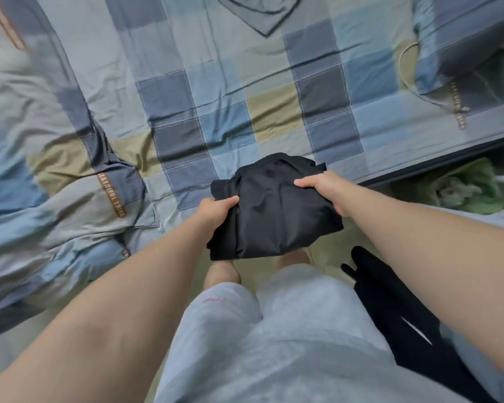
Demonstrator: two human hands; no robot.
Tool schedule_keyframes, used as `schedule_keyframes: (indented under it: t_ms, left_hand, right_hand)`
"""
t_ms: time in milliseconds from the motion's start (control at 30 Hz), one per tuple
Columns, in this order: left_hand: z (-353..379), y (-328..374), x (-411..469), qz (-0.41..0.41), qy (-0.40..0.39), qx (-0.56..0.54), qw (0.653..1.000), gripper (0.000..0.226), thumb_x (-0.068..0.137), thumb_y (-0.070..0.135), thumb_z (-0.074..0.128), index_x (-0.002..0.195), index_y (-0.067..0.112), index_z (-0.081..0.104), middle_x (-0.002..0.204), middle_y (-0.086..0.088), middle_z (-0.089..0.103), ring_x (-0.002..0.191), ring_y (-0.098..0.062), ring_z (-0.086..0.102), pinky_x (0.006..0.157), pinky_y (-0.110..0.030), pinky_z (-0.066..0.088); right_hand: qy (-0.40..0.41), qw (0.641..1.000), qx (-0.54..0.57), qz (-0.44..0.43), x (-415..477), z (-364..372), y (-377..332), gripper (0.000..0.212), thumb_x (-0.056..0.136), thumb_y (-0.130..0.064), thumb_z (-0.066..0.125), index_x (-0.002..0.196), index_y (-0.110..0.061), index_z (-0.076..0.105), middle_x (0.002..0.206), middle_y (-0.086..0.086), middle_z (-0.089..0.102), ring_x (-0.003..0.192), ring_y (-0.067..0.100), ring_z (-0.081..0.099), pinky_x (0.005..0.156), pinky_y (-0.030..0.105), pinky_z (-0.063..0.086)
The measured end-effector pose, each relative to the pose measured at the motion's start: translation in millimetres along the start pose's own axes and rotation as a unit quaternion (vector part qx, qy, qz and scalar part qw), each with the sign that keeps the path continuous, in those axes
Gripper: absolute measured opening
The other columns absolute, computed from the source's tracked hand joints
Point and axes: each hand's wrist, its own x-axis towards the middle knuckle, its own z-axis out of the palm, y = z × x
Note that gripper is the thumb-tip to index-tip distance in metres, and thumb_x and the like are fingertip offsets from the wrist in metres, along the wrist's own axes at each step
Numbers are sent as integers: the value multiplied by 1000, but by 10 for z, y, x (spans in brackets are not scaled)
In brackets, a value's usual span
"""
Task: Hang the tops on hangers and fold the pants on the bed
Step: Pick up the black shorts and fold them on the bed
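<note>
A folded black garment (pixel 274 210), a compact bundle, is held over the near edge of the bed (pixel 230 91), which has a blue, grey and olive checked cover. My left hand (pixel 216 209) grips its left side with the thumb on top. My right hand (pixel 322 189) grips its upper right side, fingers curled over the cloth. Whether the garment is pants or a top cannot be told. At the far edge of the bed lies a grey-blue garment (pixel 262 13), only partly in view.
A rumpled checked duvet (pixel 50 181) is heaped on the left of the bed. A pillow (pixel 460 45) lies at the far right with a thin cord beside it. A black garment (pixel 390 309) hangs by my right leg. A green bag (pixel 466 187) sits on the floor at right.
</note>
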Motion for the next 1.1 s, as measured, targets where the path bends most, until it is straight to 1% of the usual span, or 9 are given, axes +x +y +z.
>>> schedule_keyframes:
  t_ms: [133, 267, 433, 533, 633, 733, 833, 933, 1100]
  left_hand:
    - [-159, 9, -555, 29, -18, 32, 999, 47, 84, 48, 76, 112, 13, 64, 98, -3, 68, 87, -25, 66, 74, -35, 51]
    - [-290, -34, -1060, 82, -51, 76, 992, 42, 85, 45, 76, 112, 14, 67, 102, -5, 74, 91, -27, 72, 91, -43, 57]
    - [-213, -51, -1653, 194, -96, 125, 968, 20, 89, 44, 70, 105, 33, 66, 85, 14, 77, 76, -10, 75, 67, -31, 58]
    - [-21, -28, -1975, 293, -125, 167, 933, 22, 92, 39, 67, 113, 35, 66, 98, 18, 75, 84, -1, 72, 70, -23, 55]
    - [244, -1, -2328, 364, -152, 202, 897, 31, 92, 40, 67, 122, 33, 64, 109, 17, 73, 95, -1, 70, 84, -28, 56]
    - [593, -41, -2711, 428, -180, 235, 853, 21, 92, 41, 67, 113, 41, 65, 106, 19, 74, 99, -4, 70, 87, -32, 55]
    - [1015, -242, -3136, 491, -211, 259, 804, 15, 92, 39, 67, 107, 42, 68, 101, 18, 75, 94, -2, 71, 82, -30, 56]
    - [1484, -636, -3603, 538, -247, 263, 762, 16, 94, 34, 68, 101, 48, 69, 99, 20, 75, 90, 2, 71, 69, -14, 56]
    - [2300, -1503, -4258, 590, -318, 259, 696, 20, 90, 33, 68, 108, 40, 71, 106, 15, 76, 101, -2, 70, 79, -19, 56]
  right_hand:
    - [30, 999, 33, -29, -672, -68, 232, 79, 74, -33, 86, 137, -8, 46, 126, 14, 62, 104, 34, 66, 96, 49, 54]
    - [73, 992, 85, -64, -1328, -73, 611, 62, 74, -33, 86, 122, -11, 53, 118, 7, 63, 102, 28, 66, 96, 43, 53]
    - [145, 952, 218, -156, -2086, -52, 1145, 31, 83, -20, 80, 111, -15, 68, 108, 2, 73, 95, 19, 71, 75, 28, 54]
    - [190, 911, 290, -225, -2524, -83, 1466, 22, 88, -12, 75, 107, -22, 70, 102, -6, 76, 88, 7, 73, 67, 15, 53]
    - [229, 870, 345, -269, -2923, -191, 1822, 23, 90, -9, 73, 109, -22, 69, 99, -12, 77, 90, 6, 73, 67, 14, 54]
    - [273, 830, 376, -307, -3300, -361, 2250, 23, 90, -10, 73, 110, -23, 70, 99, -14, 77, 91, 3, 72, 66, 11, 53]
    - [321, 796, 389, -335, -3668, -555, 2785, 28, 85, -17, 76, 110, -27, 69, 105, -13, 76, 98, 6, 71, 80, 23, 56]
    - [370, 774, 373, -353, -4044, -751, 3446, 39, 78, -31, 74, 116, -29, 66, 110, -12, 74, 104, 8, 69, 91, 33, 53]
    - [462, 725, 366, -356, -4643, -960, 4745, 36, 77, -36, 73, 112, -30, 66, 106, -18, 73, 100, -1, 68, 80, 14, 53]
